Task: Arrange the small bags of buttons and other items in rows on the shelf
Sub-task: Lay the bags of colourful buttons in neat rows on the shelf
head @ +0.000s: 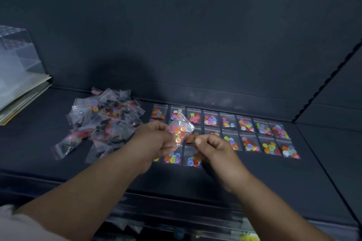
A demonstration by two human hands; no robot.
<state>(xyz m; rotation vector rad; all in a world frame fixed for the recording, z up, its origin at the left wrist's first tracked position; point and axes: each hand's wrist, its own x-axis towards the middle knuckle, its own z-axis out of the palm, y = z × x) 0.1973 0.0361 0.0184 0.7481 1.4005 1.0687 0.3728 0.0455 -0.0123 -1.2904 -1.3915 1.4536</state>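
**Two rows down, third barely begun, big heap to go**

Somewhere near the middle of the job, by the look of it. Laid flat on the dark shelf [254, 178], at centre right of the frame: a back row [227, 120] of eight small bags of coloured buttons, side by side and evenly spaced. Just in front of it, a second row [252, 143], matching at the right end, left end hidden behind the hands. Nearer the lower edge, a third row [172, 158] only started: two bags plainly seen below the hands, a sliver of another at the left, nothing yet to their right.

Held above the left end of the rows, clear of the shelf: one bag [181, 130] of mostly orange buttons, tilted, pinched at its left edge in the grip of the left hand [154, 139]. Right hand [213, 148] just beside it to the right, fingers curled, thumb on top. That grip either nipping the bag's lower corner or closed on nothing; cannot tell which.

Left to do: a heap [105, 119] of unsorted bags at centre left, jumbled and overlapping, many with darker contents, seemingly about as many as those already in order, perhaps more. Likely next, as a guess: setting the held bag into the third row.

Off at the upper left, apart from the work: a clear plastic box [15, 49] and a stack of papers [25, 94].
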